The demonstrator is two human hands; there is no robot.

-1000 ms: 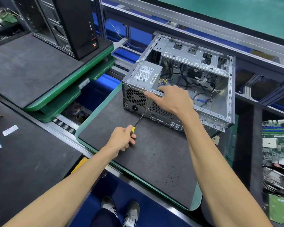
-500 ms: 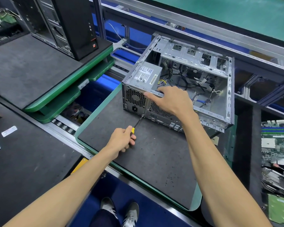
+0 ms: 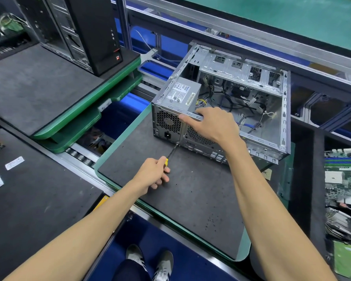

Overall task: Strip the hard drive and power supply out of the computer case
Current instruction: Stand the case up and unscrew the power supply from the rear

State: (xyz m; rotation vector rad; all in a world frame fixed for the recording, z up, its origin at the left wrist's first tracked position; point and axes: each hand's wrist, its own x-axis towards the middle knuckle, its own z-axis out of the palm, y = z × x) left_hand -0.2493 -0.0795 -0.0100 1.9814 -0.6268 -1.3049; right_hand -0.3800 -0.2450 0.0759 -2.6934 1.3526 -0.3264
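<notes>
Hands first: our left hand (image 3: 153, 175) grips a screwdriver (image 3: 169, 156) with curled fingers, so that most of its yellow handle is hidden inside the fist and only a small yellow part and the dark shaft can be seen. The tip touches the rear panel of the computer case (image 3: 280, 126), just below the power socket; the screw itself is too small for us to make out. Our right hand (image 3: 213, 124) lies on the upper rear edge of the case. The thumb points along the rim, while the other fingers go down inside, and we cannot tell if they hold something there.

The case lies on its side, open upward, on a dark mat with a green border (image 3: 190, 199). The power supply (image 3: 180, 96) sits in the rear left corner of the case, with loose cables (image 3: 237, 102) beside it. Its grey label has printed lines, but they are too blurred to read. We cannot make out a hard drive in this view.

At the far left a black tower (image 3: 93, 31) is cut off at the top. It has a small red badge, not readable. At the right edge, circuit boards (image 3: 344, 179) are partly out of the frame.
</notes>
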